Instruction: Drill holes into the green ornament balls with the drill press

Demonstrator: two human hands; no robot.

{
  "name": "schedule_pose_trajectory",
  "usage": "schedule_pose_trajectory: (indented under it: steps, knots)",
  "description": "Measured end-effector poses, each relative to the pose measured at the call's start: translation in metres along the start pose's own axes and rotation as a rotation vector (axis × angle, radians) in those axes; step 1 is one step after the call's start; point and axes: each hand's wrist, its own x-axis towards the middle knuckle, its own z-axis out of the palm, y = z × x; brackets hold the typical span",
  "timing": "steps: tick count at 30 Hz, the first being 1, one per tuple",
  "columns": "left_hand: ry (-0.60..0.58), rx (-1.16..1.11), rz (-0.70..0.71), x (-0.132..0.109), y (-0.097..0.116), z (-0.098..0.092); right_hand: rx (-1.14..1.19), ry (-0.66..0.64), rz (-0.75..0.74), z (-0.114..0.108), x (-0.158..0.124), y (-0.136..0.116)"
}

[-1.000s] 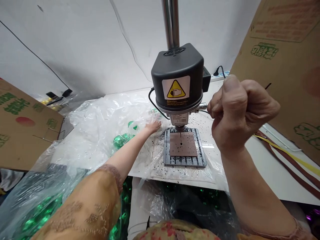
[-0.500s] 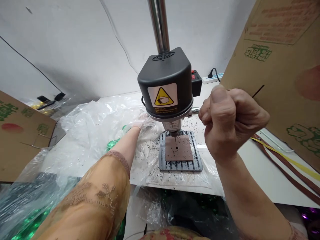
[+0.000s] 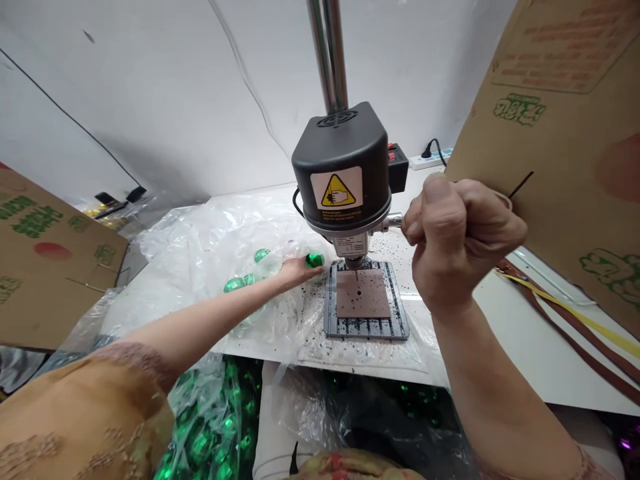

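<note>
A small bench drill press (image 3: 343, 150) stands in front of me, with a warning label on its black housing. My right hand (image 3: 453, 240) is closed in a fist round the end of its feed lever (image 3: 394, 220); the grip itself is hidden. My left hand (image 3: 294, 272) holds a shiny green bauble (image 3: 315, 260) to the left of the drill chuck (image 3: 355, 263). Under the drill bit lies a brown square plate (image 3: 367, 305) with a dark-rimmed hole, on the slotted metal base (image 3: 331, 321). Dark shavings are scattered around it.
Clear plastic sheeting (image 3: 200, 233) with several green baubles (image 3: 234, 285) covers the table's left. More baubles (image 3: 200, 443) lie in plastic below the edge. Cardboard boxes stand left (image 3: 55, 267) and right (image 3: 565, 180). Brown and yellow straps (image 3: 565, 327) lie at right; a power strip (image 3: 417, 161) is behind.
My left hand has come out of the plastic sheeting toward the drill base, and a green bauble now shows in it. My right hand stays on the lever. The view has shifted slightly.
</note>
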Motion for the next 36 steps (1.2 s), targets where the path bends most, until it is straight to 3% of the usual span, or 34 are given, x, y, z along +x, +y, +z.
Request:
schedule_pose_trajectory:
  steps: [3, 6, 11, 13, 16, 20, 23, 25, 29, 31, 33, 36]
  knots:
    - [-0.059, 0.072, -0.01, -0.02, -0.009, -0.001, -0.028, 0.002, 0.007, -0.001, 0.0, -0.001]
    - [-0.093, 0.17, 0.079, -0.039, -0.023, 0.0, -0.037, -0.001, 0.01, -0.002, -0.001, -0.001]
    - [0.038, 0.369, 0.322, -0.067, -0.033, 0.015, -0.021, 0.004, 0.0, -0.001, -0.001, 0.001]
    - [0.023, 0.372, 0.365, -0.073, -0.034, 0.021, 0.001, 0.008, 0.003, 0.0, -0.001, 0.001]
    - [-0.035, 0.317, 0.313, -0.075, -0.036, 0.025, 0.041, 0.012, 0.009, 0.0, -0.001, 0.001]
    - [0.082, 0.205, 0.353, -0.08, -0.031, 0.016, 0.06, -0.002, 0.003, 0.0, -0.001, 0.001]
    - [0.16, -0.084, 0.442, -0.097, -0.015, 0.008, 0.058, -0.01, 0.002, -0.001, -0.002, 0.002]
    - [0.138, -0.445, 0.408, -0.111, 0.001, 0.007, 0.056, -0.003, 0.004, -0.001, -0.002, 0.003]
    - [-0.11, -1.278, 0.174, -0.127, 0.032, 0.019, 0.029, 0.017, -0.003, -0.001, -0.002, 0.003]
    - [-0.181, -1.549, 0.07, -0.125, 0.043, 0.029, 0.005, 0.012, -0.002, -0.001, -0.002, 0.002]
    - [-0.185, -1.658, -0.016, -0.12, 0.049, 0.038, -0.009, 0.003, 0.009, -0.001, -0.002, 0.002]
    - [-0.164, -1.62, -0.092, -0.113, 0.051, 0.048, -0.003, -0.009, 0.022, -0.002, -0.002, 0.001]
